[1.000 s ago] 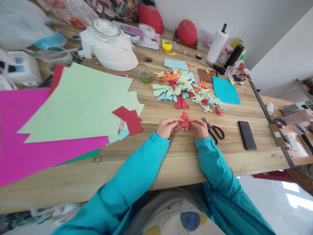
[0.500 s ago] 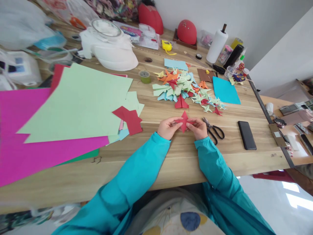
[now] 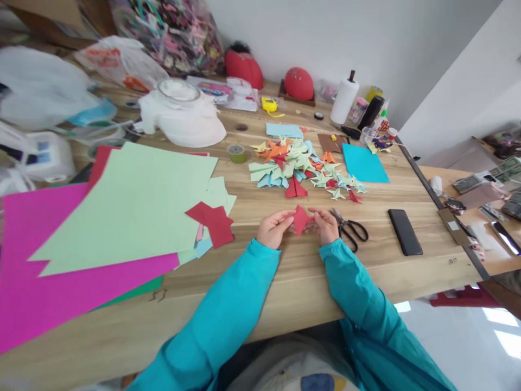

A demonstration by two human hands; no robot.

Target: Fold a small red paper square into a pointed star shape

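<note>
A small folded piece of red paper, diamond-shaped with points at its ends, is held above the wooden table between both hands. My left hand pinches its left side between thumb and fingers. On the other side, my right hand has its fingertips closed at the paper's right edge. Black-handled scissors lie just right of my right hand. Beyond the hands is a pile of folded paper figures in green, orange, blue and red. Red paper squares lie to the left.
Large pale green sheets and a magenta sheet cover the table's left. A black phone lies at the right, with a turquoise paper square farther back. A tape roll and a yellow tape measure stand behind.
The view has tilted up, so the table things appear lower. The red paper has turned slightly, and the right-hand fingers have shifted to its edge, showing more of its face.
</note>
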